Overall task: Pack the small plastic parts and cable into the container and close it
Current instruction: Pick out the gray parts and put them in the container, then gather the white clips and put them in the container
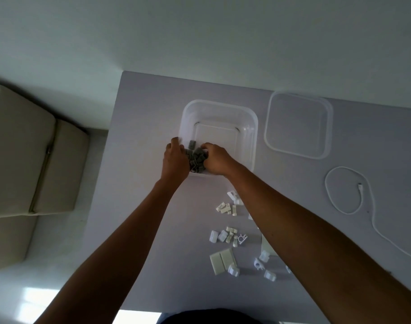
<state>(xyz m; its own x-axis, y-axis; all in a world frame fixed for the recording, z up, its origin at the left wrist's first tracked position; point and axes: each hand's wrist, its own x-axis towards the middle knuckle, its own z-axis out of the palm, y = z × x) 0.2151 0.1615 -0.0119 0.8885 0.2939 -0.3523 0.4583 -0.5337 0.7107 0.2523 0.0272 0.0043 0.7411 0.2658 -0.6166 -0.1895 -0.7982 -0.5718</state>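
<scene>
A clear plastic container [251,127] stands open on the grey table. Over its near left corner, my left hand [175,160] and my right hand [215,160] cup a bunch of small grey plastic parts [196,157] between them, fingers curled around the pile. One grey piece sits slightly apart at the top of the bunch. Several white and cream plastic parts [228,237] lie scattered on the table nearer to me. A white cable [344,190] lies in a loose loop at the right. The clear lid [298,125] rests flat to the right of the container.
The table [148,108] ends at its left edge, with a beige sofa [24,148] beyond it on the floor side. A flat cream plate [222,260] lies among the white parts. My forearms cross above some of the scattered parts.
</scene>
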